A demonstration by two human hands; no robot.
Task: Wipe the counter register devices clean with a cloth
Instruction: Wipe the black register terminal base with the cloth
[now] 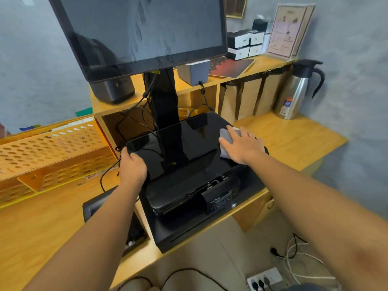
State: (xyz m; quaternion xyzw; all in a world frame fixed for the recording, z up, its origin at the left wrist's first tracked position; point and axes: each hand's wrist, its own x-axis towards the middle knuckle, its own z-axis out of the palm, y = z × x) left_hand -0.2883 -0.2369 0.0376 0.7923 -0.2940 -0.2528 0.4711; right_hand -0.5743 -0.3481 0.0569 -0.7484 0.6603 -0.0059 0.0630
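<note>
A grey cloth [227,138] was pressed flat under the right hand [243,144], fingers extended, on the right side of the lower glossy screen [184,148]. The screen's left edge was gripped by the left hand [132,166]. The upper monitor [142,32] showed smears, so wiping appeared unfinished.

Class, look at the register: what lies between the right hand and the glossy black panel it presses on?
A grey cloth, under the flat right hand on the black panel, shown in the head view.
</note>
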